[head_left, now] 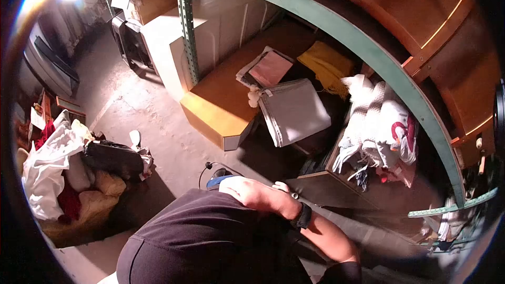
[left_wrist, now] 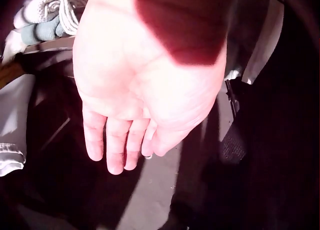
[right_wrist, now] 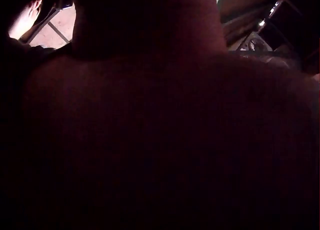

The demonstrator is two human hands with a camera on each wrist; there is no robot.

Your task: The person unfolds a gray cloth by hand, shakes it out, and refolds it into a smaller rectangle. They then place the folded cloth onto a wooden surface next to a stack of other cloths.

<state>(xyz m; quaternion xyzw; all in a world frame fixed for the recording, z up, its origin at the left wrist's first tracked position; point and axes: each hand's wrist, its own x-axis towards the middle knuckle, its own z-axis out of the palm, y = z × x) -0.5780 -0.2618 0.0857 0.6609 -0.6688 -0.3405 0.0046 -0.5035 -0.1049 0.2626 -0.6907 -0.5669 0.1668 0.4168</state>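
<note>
In the left wrist view my left hand shows its palm, fingers extended and slightly bent, holding nothing visible. A dark, broad shape fills most of the right wrist view; how the right hand's fingers lie is hidden in darkness. The head view has a bare forearm with a black wristband, and fingertips beside a black-shirted torso. Folded white cloth lies beyond them, beside pink cloth and yellow cloth. Which hand those fingertips belong to, I cannot tell.
A green metal shelf frame curves overhead, with an upright post. White knitted textiles are piled at right. On the left, a cloth heap lies beside a black bag. An orange-brown board edge juts over the floor.
</note>
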